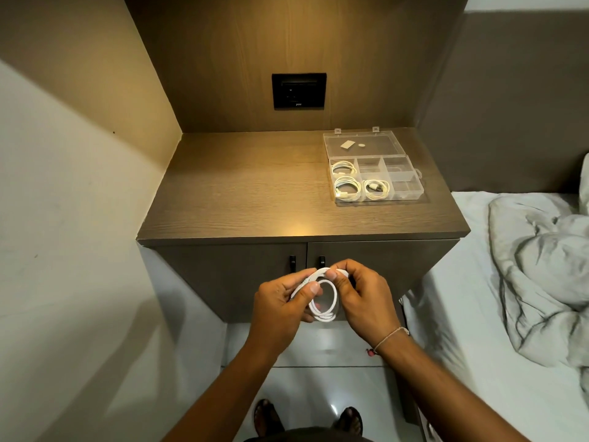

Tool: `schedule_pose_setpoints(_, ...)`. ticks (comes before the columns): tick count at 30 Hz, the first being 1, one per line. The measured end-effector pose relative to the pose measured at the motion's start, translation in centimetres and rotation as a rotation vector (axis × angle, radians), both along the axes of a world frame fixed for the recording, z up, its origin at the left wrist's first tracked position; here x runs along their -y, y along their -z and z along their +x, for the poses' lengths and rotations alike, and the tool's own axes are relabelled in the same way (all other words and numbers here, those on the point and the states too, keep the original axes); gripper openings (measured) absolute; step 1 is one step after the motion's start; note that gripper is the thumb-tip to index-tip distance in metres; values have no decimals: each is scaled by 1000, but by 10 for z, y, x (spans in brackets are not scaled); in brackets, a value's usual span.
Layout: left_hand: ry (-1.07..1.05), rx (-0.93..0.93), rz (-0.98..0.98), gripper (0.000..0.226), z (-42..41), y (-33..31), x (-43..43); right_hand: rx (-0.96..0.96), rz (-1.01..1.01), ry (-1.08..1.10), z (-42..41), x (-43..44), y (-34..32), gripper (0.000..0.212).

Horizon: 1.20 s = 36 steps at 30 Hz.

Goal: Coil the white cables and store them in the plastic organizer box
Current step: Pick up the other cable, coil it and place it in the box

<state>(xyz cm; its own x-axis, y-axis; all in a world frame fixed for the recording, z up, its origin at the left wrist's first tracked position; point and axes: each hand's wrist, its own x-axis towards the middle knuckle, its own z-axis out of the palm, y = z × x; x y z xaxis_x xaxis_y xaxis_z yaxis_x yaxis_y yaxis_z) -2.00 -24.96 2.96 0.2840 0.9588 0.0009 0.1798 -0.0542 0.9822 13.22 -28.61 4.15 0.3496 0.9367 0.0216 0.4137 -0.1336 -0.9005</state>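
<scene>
White cable felt light n springy imo. We pinched its coil up top w/ curled fingers, left hand and right hand, so loops wouldn't pop.

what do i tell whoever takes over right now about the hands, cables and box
Left hand and right hand both pinch a white cable, mostly coiled, held clear of the cabinet top.
Organizer box sits open at its right rear.
Done: three coiled cables in its left and middle compartments.
Left: finish this coil and place it in an empty compartment.
</scene>
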Motion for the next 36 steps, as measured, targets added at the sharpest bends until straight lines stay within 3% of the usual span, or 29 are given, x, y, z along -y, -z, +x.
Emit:
schedule_pose_setpoints(5, -107, -38, 89, 21, 2, 1, 2, -131, -15, -4, -7, 0, -2, 16)
schedule_pose_setpoints(9, -164, -139, 220, 24, 0, 2, 2, -127, -63, -177, -1, 1, -5, 19)
schedule_pose_setpoints(12, -182, -172, 264, 25, -1, 0, 1, 59, -86, -275, 3, 2, -8, 33)
schedule_pose_setpoints(14, -174, -185, 269, 26, -1, -1, 3, 214, -62, -244, 3, 1, -8, 30)
schedule_pose_setpoints(16, -147, -219, 319, 28, -1, -4, 3, 231, -31, -198, 4, -1, -8, 25)
schedule_pose_setpoints(24, 44, -467, 594, 29, -9, -17, -3, 51, -63, -242, 6, -3, -11, 20)
schedule_pose_setpoints(34, 9, -428, 512, 23, -6, -23, -2, -207, -112, -324, 16, -2, -14, 26)
schedule_pose_setpoints(36, 11, -411, 505, 22, -5, -23, -1, -173, -71, -290, 18, -2, -13, 19)
